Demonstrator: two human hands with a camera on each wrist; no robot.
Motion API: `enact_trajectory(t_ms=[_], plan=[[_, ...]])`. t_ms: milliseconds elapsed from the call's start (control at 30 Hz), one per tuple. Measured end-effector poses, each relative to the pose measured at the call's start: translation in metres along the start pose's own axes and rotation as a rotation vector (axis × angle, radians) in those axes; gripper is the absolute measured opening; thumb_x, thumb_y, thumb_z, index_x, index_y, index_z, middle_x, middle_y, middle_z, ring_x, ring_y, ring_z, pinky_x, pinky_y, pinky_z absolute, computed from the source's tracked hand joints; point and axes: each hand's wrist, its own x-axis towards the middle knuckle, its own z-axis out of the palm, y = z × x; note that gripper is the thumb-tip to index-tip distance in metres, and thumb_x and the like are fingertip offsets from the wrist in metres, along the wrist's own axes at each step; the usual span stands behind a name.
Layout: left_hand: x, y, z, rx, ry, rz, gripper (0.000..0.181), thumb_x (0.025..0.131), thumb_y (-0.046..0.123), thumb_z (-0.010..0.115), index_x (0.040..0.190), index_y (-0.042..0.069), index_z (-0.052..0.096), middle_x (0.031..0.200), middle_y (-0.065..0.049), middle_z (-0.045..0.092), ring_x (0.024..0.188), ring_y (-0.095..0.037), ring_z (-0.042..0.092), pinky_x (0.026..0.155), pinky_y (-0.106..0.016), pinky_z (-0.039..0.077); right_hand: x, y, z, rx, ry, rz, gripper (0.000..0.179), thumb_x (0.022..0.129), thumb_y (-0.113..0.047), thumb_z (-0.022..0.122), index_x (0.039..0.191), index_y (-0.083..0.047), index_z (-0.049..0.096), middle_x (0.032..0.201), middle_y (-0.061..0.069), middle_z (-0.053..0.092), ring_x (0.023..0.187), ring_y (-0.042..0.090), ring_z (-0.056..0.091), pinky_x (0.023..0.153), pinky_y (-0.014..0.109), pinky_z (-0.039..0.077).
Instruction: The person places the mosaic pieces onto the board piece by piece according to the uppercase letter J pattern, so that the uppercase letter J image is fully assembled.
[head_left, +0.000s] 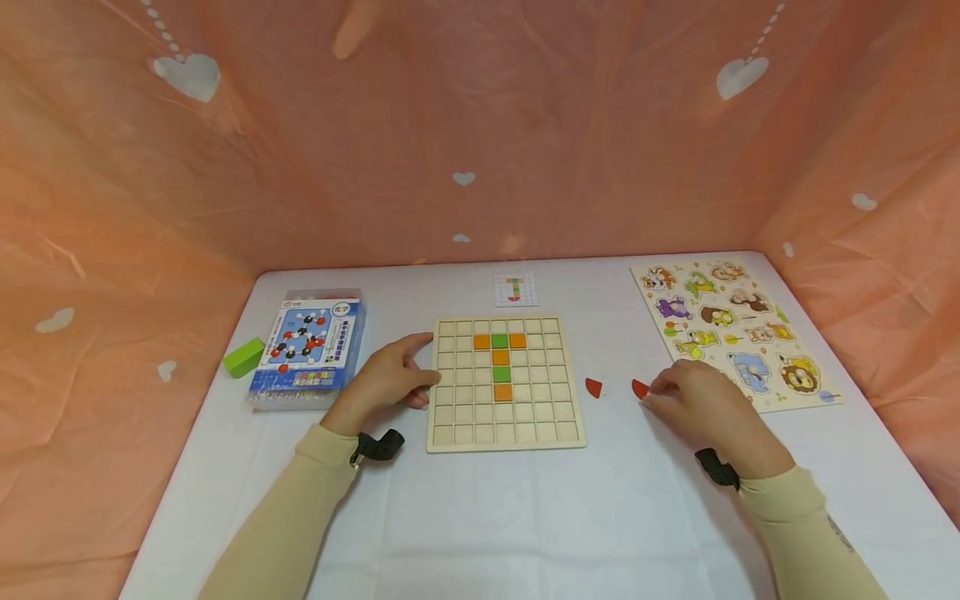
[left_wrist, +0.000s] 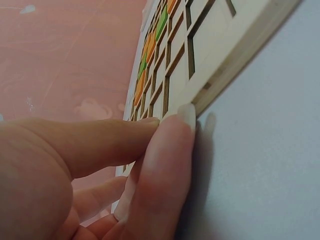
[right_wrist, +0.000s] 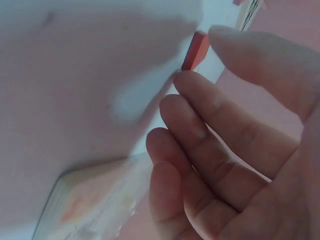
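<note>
My left hand rests at the left edge of a wooden grid board, the thumb and index finger spread along it. Close up in the left wrist view, the thumb lies against the board's rim. Orange and green square tiles form a T in the grid. Right of the board, my right hand pinches a red quarter-circle tile between thumb and index fingertips. The same tile shows at those fingertips in the right wrist view. A second red tile lies between board and hand.
Behind the board lies a small pattern card. A boxed molecule-model set stands at left beside a green block. An animal puzzle board lies at right, partly behind my right hand. Pinkish-orange cloth surrounds the white table.
</note>
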Motion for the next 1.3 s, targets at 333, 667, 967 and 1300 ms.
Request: enact_trajectory(t_ms=[333, 667, 967, 1300], plan=[[0.0, -0.001, 0.001, -0.029, -0.005, 0.008, 0.082, 0.099, 0.014, 0.079, 0.169, 0.016, 0.037, 0.086, -0.011, 0.067, 0.061, -0.015, 0.073, 0.065, -0.032, 0.068, 0.015, -0.009, 0.008, 0.0, 0.026, -0.04, 0.018, 0.09, -0.026, 0.089, 0.094, -0.009, 0.083, 0.09, 0.002, 0.075, 0.089, 0.024, 0.07, 0.083, 0.049, 0.061], [-0.001, -0.001, 0.002, -0.02, 0.006, 0.003, 0.08, 0.099, 0.014, 0.079, 0.168, 0.017, 0.039, 0.087, -0.011, 0.067, 0.062, -0.015, 0.072, 0.065, -0.031, 0.067, 0.024, -0.014, 0.008, -0.031, 0.015, -0.087, 0.01, 0.09, -0.019, 0.087, 0.092, -0.01, 0.083, 0.086, 0.0, 0.071, 0.084, 0.02, 0.064, 0.078, 0.042, 0.057], [-0.001, -0.002, 0.0, -0.024, 0.008, 0.004, 0.081, 0.099, 0.013, 0.079, 0.169, 0.017, 0.038, 0.087, -0.011, 0.067, 0.061, -0.014, 0.073, 0.064, -0.032, 0.067, 0.04, -0.057, 0.018, -0.027, 0.018, -0.193, 0.004, 0.091, -0.015, 0.083, 0.091, -0.011, 0.081, 0.089, -0.002, 0.071, 0.087, 0.018, 0.063, 0.081, 0.041, 0.059], [-0.002, 0.0, 0.001, -0.027, 0.008, 0.004, 0.081, 0.099, 0.014, 0.079, 0.169, 0.017, 0.038, 0.085, -0.01, 0.066, 0.061, -0.014, 0.072, 0.064, -0.031, 0.067, 0.052, -0.12, 0.043, -0.014, -0.073, -0.319, 0.005, 0.091, -0.017, 0.085, 0.092, -0.015, 0.08, 0.093, -0.004, 0.067, 0.093, 0.015, 0.06, 0.081, 0.033, 0.058]])
